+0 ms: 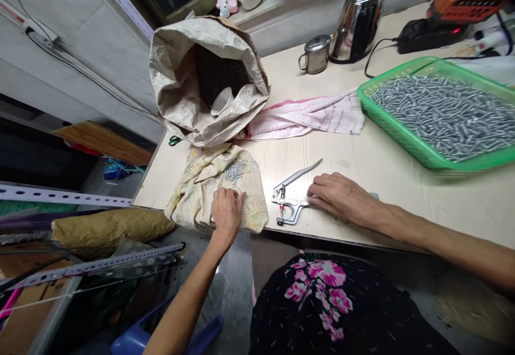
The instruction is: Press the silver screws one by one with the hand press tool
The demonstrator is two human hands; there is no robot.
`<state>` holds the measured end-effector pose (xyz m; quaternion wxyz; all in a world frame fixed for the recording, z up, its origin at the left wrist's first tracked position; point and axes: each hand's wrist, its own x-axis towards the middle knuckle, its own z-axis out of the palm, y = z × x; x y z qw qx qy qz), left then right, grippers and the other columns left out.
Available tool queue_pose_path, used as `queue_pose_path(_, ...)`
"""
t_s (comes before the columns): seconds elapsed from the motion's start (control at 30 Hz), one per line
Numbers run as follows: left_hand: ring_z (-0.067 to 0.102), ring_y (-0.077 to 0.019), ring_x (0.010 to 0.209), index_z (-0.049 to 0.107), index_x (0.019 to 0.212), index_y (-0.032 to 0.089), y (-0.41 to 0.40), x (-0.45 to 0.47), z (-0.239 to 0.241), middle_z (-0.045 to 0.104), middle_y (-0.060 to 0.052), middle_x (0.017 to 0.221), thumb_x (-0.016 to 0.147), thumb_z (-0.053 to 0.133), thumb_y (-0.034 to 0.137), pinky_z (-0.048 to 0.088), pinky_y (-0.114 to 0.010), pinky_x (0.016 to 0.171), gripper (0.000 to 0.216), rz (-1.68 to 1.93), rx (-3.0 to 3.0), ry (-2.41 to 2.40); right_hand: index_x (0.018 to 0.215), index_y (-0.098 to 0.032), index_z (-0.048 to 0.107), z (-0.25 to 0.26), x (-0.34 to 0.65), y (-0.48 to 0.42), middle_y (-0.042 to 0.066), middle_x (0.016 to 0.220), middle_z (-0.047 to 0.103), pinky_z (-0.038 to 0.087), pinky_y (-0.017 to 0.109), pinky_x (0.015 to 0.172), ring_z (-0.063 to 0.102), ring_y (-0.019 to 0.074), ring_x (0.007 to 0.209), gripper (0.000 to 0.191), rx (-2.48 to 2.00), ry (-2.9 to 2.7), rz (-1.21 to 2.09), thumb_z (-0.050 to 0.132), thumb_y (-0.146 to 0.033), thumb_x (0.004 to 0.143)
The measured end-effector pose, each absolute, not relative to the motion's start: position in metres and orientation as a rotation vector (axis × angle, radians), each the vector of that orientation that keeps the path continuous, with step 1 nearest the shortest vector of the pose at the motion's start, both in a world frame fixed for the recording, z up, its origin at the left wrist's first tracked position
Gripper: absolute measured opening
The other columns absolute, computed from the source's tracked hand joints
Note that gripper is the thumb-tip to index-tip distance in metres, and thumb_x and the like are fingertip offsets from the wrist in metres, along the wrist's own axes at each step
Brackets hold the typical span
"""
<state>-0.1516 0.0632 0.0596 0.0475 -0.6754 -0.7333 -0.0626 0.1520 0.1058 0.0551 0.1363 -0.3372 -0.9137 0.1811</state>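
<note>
The left hand (227,213) rests on a crumpled patterned cloth (201,191) at the front edge of the pale wood-grain tabletop (422,197); its fingers are curled and partly hidden, and whether they have hold of the fabric or of a small part cannot be determined. A loose cluster of short metal pins (233,171) lies on the cloth, just beyond the left hand. The hand-held snap pliers (295,203) lie on the tabletop to the right of the cloth, with the head near the front edge, the spring visible and the upper lever raised clear of the frame. The right hand (338,197) is placed over the lower handle of the pliers, palm down with the fingers partly bent; the degree of closure around the handle cannot be determined. Behind the cloth stands an open woven sack (173,97) with dark contents and a white cup (222,101) tilted inside its mouth. A green scissor handle (174,140) shows at the left of the sack base. A pink-and-white towel (311,120) extends from the sack toward a green plastic basket (396,128), which holds a large quantity of metal pins. A lidded steel mug (317,56) and an electric kettle (358,22) stand side by side at the rear.
</note>
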Motion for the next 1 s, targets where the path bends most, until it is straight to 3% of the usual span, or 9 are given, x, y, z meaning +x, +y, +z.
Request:
queue_pose_path(0.13,0.057,-0.0296,0.098,0.065,0.088,0.016,0.070,-0.172,0.055,0.065,-0.012,0.095,0.093,0.052,0.031,0.046,-0.038,0.079,0.020,-0.004,-2.043,-2.371,0.087,-0.018,0.058,0.052,0.143,0.089,0.007,0.090,0.059,0.033,0.033,0.075,0.051,0.0194,0.081,0.023,-0.964,-2.661,0.520,0.042,-0.029,0.100)
queue_pose_path(0.3,0.059,-0.0268,0.097,0.066,0.087,0.019,0.068,-0.171,0.057,0.066,-0.009,0.092,0.093,0.049,0.027,0.046,-0.036,0.082,0.020,-0.079,-2.091,-2.359,0.096,-0.017,0.056,0.039,0.144,0.086,0.007,0.092,0.059,0.032,0.034,0.074,0.049,0.0215,0.083,0.013,-1.049,-2.649,0.412,0.048,-0.028,0.097)
queue_pose_path(0.53,0.062,-0.0239,0.089,0.068,0.089,0.018,0.070,-0.154,0.079,0.068,-0.009,0.091,0.091,0.050,0.030,0.047,-0.035,0.082,0.021,-0.563,-2.165,-2.331,0.087,-0.018,0.053,0.040,0.146,0.092,0.007,0.086,0.056,0.033,0.032,0.070,0.047,0.0185,0.077,0.025,-0.985,-2.534,0.396,0.035,-0.026,0.102)
queue_pose_path(0.7,0.063,-0.0171,0.069,0.072,0.083,0.018,0.074,-0.122,0.082,0.071,-0.004,0.076,0.083,0.059,0.038,0.048,-0.027,0.067,0.024,-1.016,-2.297,-2.711,0.085,-0.018,0.052,0.035,0.155,0.098,0.006,0.084,0.056,0.031,0.033,0.070,0.046,0.0180,0.075,0.030,-1.032,-2.552,0.339,0.031,-0.030,0.103)
queue_pose_path(1.0,0.054,-0.0112,0.055,0.071,0.076,0.015,0.081,-0.101,0.074,0.064,0.000,0.062,0.075,0.067,0.043,0.043,-0.022,0.054,0.028,-1.260,-2.305,-2.998,0.090,-0.018,0.055,0.020,0.170,0.100,0.006,0.086,0.057,0.031,0.032,0.071,0.048,0.0175,0.075,0.034,-1.078,-2.556,0.395,0.027,-0.030,0.104)
